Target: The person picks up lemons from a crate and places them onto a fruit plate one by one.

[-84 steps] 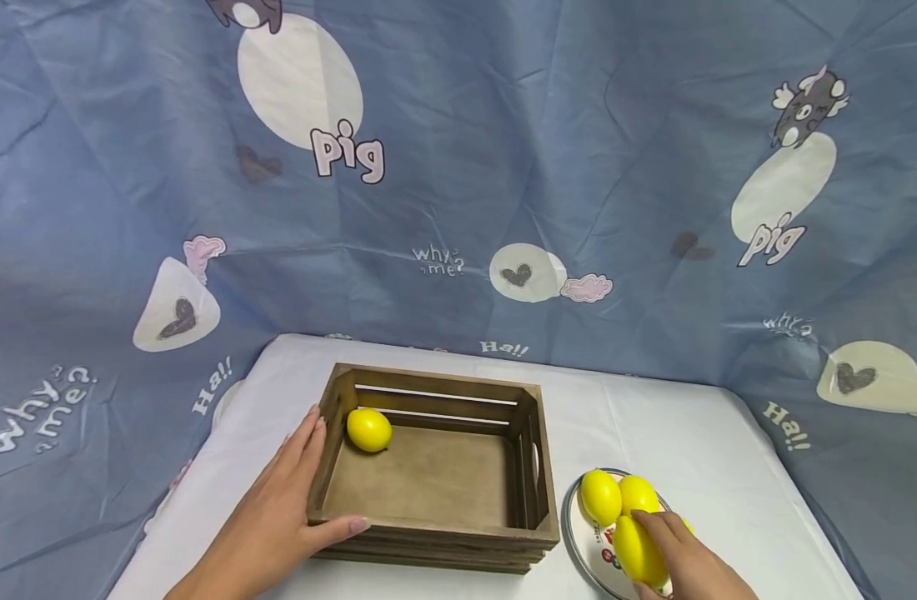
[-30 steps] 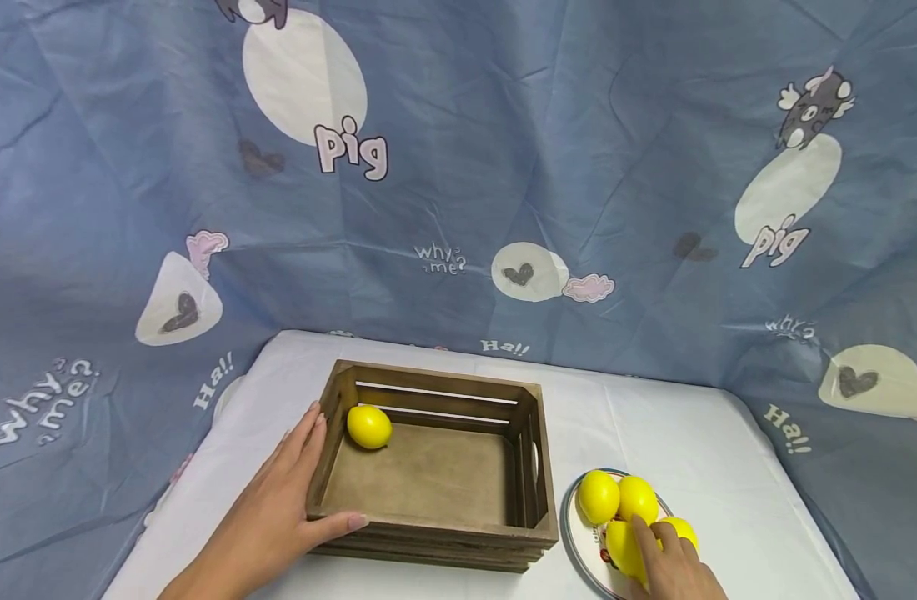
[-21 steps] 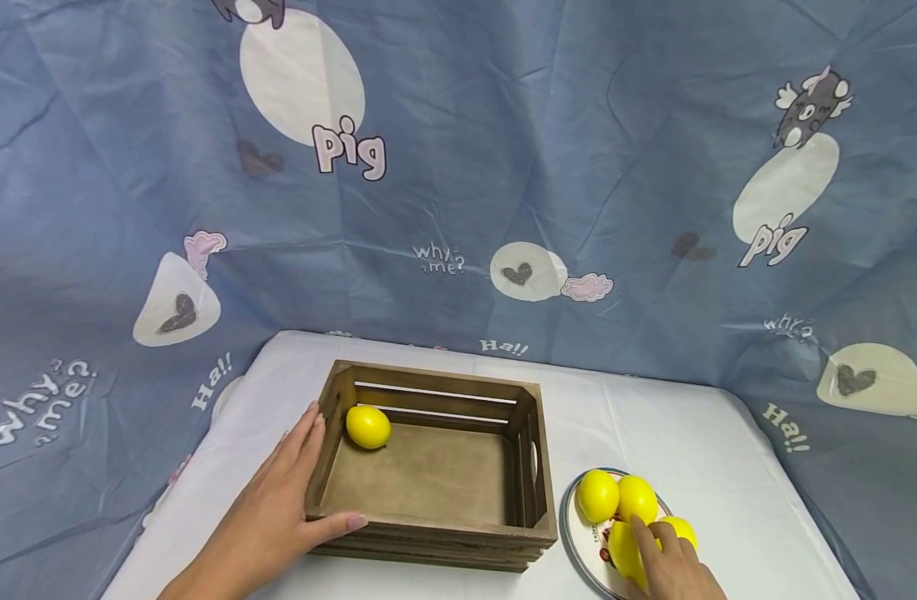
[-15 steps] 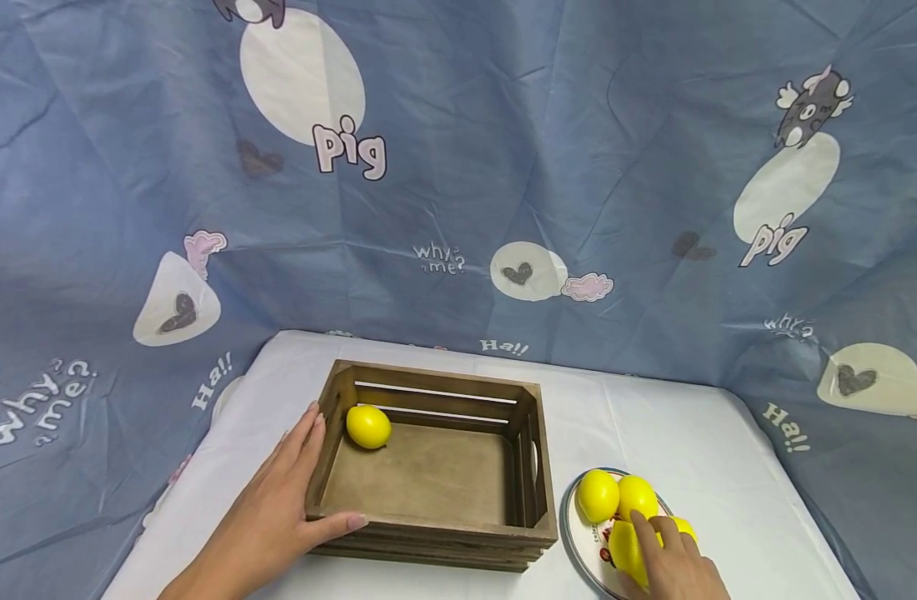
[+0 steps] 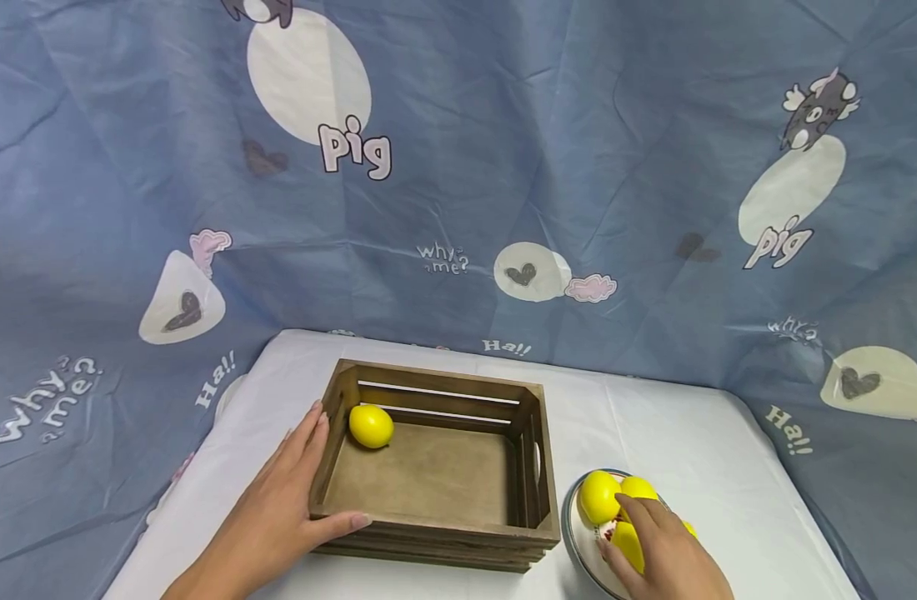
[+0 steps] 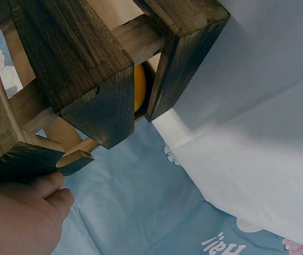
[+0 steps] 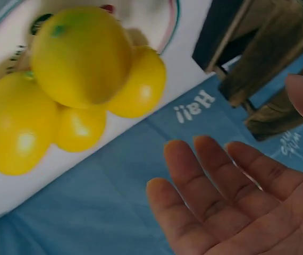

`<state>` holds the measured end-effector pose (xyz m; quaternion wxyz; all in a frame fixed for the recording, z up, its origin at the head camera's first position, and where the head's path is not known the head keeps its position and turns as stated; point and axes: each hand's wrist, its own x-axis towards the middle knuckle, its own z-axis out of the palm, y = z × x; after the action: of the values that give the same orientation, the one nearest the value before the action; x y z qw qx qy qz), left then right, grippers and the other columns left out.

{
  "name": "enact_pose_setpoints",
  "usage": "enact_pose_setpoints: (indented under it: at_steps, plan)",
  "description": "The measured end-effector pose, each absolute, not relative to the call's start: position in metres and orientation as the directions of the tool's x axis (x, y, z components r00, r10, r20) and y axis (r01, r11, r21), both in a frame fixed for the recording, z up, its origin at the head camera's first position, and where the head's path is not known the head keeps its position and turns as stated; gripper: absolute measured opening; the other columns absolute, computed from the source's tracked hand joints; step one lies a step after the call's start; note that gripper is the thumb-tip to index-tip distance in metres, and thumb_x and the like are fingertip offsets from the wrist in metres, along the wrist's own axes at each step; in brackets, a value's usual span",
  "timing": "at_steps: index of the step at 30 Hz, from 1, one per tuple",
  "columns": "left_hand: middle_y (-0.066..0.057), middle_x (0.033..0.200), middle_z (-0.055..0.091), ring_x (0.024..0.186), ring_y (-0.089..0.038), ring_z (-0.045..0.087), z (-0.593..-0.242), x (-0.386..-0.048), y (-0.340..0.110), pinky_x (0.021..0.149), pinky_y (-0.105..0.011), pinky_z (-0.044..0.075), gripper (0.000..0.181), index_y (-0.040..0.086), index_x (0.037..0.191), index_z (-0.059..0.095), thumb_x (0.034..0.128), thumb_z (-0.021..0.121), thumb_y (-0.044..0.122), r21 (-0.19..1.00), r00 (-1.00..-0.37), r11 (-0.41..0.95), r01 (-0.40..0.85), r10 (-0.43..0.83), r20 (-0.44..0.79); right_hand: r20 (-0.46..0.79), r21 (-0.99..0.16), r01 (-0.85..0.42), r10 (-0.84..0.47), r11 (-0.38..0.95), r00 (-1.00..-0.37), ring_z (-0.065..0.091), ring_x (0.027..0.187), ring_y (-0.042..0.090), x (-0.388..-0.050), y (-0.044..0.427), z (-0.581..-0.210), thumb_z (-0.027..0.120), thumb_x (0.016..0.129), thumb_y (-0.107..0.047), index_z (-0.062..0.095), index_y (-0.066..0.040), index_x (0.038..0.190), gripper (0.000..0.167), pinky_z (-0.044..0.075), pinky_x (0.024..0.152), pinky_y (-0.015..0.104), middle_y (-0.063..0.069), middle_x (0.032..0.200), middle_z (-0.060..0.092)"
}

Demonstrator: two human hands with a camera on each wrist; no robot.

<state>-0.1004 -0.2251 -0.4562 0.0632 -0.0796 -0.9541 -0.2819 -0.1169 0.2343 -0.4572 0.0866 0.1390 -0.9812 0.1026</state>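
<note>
A brown slatted wooden crate [image 5: 443, 529] stands mid-table with one lemon [image 5: 371, 426] in its far left corner. Against the crate's left side lie the straight fingers of my left hand [image 5: 274, 504], its thumb on the front rim. To the right is a round white plate [image 5: 588, 546] bearing several yellow lemons [image 5: 599, 497]. My right hand [image 5: 672, 554] hovers over the plate's near side, fingers spread around the nearest lemon [image 5: 628, 542] and partly covering others. In the right wrist view, the right palm [image 7: 268, 223] holds nothing and stands apart from the lemons.
A white cloth [image 5: 653, 417] covers the table. Blue printed fabric [image 5: 443, 167] hangs behind it and along both sides. The crate's right wall [image 5: 537, 467] rises close beside the plate.
Earlier my right hand gripped a lemon at the plate's near side. It has set that lemon on the plate, and its fingers have spread and let go. The left hand stays on the crate.
</note>
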Motion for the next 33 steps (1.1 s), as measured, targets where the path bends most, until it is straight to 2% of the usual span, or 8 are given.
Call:
enact_pose_setpoints:
  at_steps: [3, 9, 15, 19, 22, 26, 33]
  plan:
    - [-0.012, 0.175, 0.008, 0.154, -0.043, 0.023, -0.456, -0.1, -0.225, 0.111, -0.069, 0.033, 0.133, -0.001, 0.166, 0.018, 0.0764, 0.071, 0.082, 0.533, -0.981, 0.827, 0.181, 0.112, 0.158, 0.188, -0.212, -0.29, -0.252, 0.933, -0.949, 0.065, 0.099, 0.02, -0.118, 0.227, -0.445, 0.087, 0.084, -0.034, 0.071, -0.005, 0.126, 0.054, 0.059, 0.083, 0.047, 0.003, 0.115, 0.071]
    - [-0.012, 0.175, 0.008, 0.154, -0.043, 0.023, -0.456, -0.1, -0.225, 0.112, -0.069, 0.033, 0.133, 0.0, 0.166, 0.018, 0.0764, 0.07, 0.082, 0.54, -0.983, 0.824, 0.17, 0.106, 0.148, 0.295, -0.215, -0.396, -0.327, 0.893, -0.898, 0.063, 0.1, 0.014, -0.123, 0.205, -0.417, 0.088, 0.085, -0.034, 0.071, -0.015, 0.129, 0.051, 0.059, 0.078, 0.043, -0.005, 0.118, 0.069]
    - [-0.013, 0.175, 0.009, 0.154, -0.043, 0.022, -0.457, -0.099, -0.223, 0.112, -0.069, 0.033, 0.132, -0.001, 0.166, 0.02, 0.0765, 0.07, 0.082, 0.537, -0.982, 0.825, 0.174, 0.108, 0.152, 0.338, -0.176, -0.509, -0.434, 0.842, -0.835, 0.065, 0.118, 0.02, -0.129, 0.181, -0.391, 0.085, 0.088, -0.038, 0.067, -0.014, 0.138, 0.058, 0.059, 0.086, 0.046, -0.005, 0.129, 0.067]
    - [-0.013, 0.175, 0.009, 0.155, -0.043, 0.022, -0.457, -0.1, -0.222, 0.112, -0.068, 0.033, 0.132, -0.001, 0.165, 0.02, 0.0764, 0.07, 0.083, 0.541, -0.983, 0.823, 0.173, 0.107, 0.152, 0.333, -0.15, -0.56, -0.492, 0.814, -0.804, 0.063, 0.122, 0.017, -0.134, 0.167, -0.379, 0.084, 0.088, -0.044, 0.063, -0.015, 0.143, 0.065, 0.059, 0.086, 0.043, -0.008, 0.132, 0.065]
    - [-0.012, 0.175, 0.009, 0.155, -0.043, 0.022, -0.456, -0.1, -0.222, 0.113, -0.068, 0.033, 0.133, -0.001, 0.166, 0.02, 0.0761, 0.07, 0.083, 0.543, -0.983, 0.822, 0.172, 0.105, 0.152, 0.32, -0.122, -0.601, -0.542, 0.79, -0.777, 0.063, 0.123, 0.018, -0.139, 0.156, -0.372, 0.085, 0.086, -0.047, 0.06, -0.015, 0.146, 0.072, 0.058, 0.09, 0.042, -0.005, 0.134, 0.064]
    - [-0.012, 0.175, 0.01, 0.155, -0.042, 0.022, -0.457, -0.1, -0.223, 0.113, -0.068, 0.033, 0.133, -0.002, 0.165, 0.021, 0.0758, 0.07, 0.083, 0.536, -0.981, 0.826, 0.177, 0.104, 0.163, 0.303, -0.083, -0.683, -0.635, 0.726, -0.711, 0.061, 0.126, 0.02, -0.147, 0.139, -0.364, 0.088, 0.083, -0.045, 0.057, -0.012, 0.148, 0.078, 0.056, 0.098, 0.041, 0.001, 0.139, 0.062]
    - [-0.012, 0.175, 0.01, 0.155, -0.041, 0.022, -0.457, -0.1, -0.225, 0.113, -0.067, 0.032, 0.132, -0.003, 0.165, 0.022, 0.076, 0.071, 0.082, 0.537, -0.979, 0.824, 0.18, 0.101, 0.175, 0.267, 0.021, -0.819, -0.793, 0.573, -0.548, 0.053, 0.135, 0.029, -0.17, 0.103, -0.36, 0.093, 0.079, -0.037, 0.055, -0.006, 0.149, 0.085, 0.046, 0.111, 0.043, 0.008, 0.148, 0.055]
